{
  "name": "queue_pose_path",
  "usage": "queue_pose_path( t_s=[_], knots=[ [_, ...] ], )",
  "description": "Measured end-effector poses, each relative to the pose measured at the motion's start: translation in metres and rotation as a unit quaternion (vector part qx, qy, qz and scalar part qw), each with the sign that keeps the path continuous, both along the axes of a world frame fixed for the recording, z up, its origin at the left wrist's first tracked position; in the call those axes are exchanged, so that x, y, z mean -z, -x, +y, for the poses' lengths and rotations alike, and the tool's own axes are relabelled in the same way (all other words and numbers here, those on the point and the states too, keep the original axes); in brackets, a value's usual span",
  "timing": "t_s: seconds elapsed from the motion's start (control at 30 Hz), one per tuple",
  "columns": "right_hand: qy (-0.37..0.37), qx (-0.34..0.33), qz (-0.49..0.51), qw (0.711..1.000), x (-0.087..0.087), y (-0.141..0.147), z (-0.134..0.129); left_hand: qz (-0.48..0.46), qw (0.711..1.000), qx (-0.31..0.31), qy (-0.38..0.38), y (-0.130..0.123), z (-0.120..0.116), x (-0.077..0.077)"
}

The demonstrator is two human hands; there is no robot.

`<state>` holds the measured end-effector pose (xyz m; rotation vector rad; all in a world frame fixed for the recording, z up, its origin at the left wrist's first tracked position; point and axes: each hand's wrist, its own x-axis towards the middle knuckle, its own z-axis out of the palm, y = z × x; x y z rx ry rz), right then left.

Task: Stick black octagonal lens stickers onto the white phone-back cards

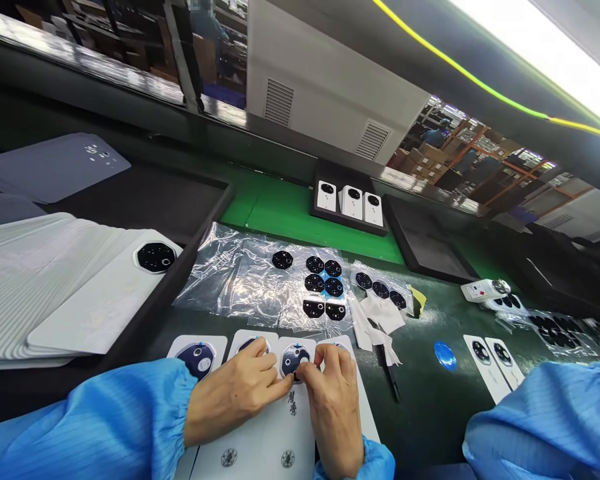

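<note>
Under the right hand point(336, 403), a dark disc point(291, 362) is partly hidden.

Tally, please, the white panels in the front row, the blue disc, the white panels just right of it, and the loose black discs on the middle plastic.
Front-row panels: 4
Blue disc: 1
Right-hand panels: 2
Loose black discs: 10
Total: 17

Bright lamp point(545, 50), vented panel point(325, 80), green worktop point(265, 208)
</note>
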<state>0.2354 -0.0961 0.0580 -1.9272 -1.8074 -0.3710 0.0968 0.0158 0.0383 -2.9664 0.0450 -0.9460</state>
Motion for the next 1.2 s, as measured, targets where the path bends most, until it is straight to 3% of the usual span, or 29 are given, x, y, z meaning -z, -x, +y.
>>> queue_pose_path(
  t_s=[0.7, 0.83, 0.97, 1.2],
  knots=[
    [0.001, 0.005, -0.016, 1.000, -0.004, 0.000, 0.002, -0.009, 1.000, 0.007, 0.001, 0.000, 0.001, -0.002],
    [-0.022, -0.002, 0.110, 0.994, -0.012, -0.011, 0.002, -0.009, 1.000, 0.006, -0.005, 0.002, 0.000, -0.004],
    [0.008, -0.018, 0.289, 0.957, -0.016, -0.017, -0.003, -0.029, 0.999, 0.010, -0.027, 0.003, 0.000, -0.003],
    [0.036, 0.015, 0.330, 0.943, -0.014, -0.017, -0.011, -0.075, 0.997, -0.017, -0.031, 0.005, 0.005, -0.003]
  ],
)
